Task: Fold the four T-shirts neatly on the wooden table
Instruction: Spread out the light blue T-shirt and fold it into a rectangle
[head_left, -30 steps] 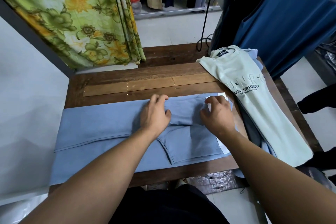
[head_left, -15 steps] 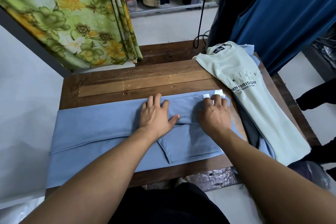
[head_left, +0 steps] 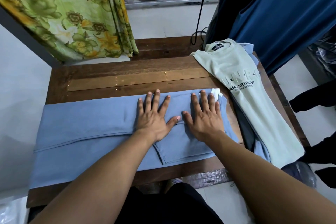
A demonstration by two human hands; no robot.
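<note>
Since the earlier moment both hands are no longer curling at the far fold. The left hand [head_left: 154,117] and the right hand [head_left: 205,118] are now lying flat, fingers straight and spread, gripping nothing and pressing down on the blue T-shirt [head_left: 81,125]. This shirt is lying as a long folded band across the near half of the wooden table [head_left: 127,80], and its left end is reaching past the left table edge. The fingertips of both hands are nearly reaching the far folded edge, and the two thumbs are almost meeting. A white label [head_left: 216,94] is showing at the shirt's right end, just beside the right little finger. Beyond the far edge a wide strip of bare wood is lying open up to the floral curtain [head_left: 63,16]. On the right the mint green T-shirt [head_left: 241,107] is resting on top of other shirts, just beside the blue shirt's right end, and its near end is hanging over the table corner.
</note>
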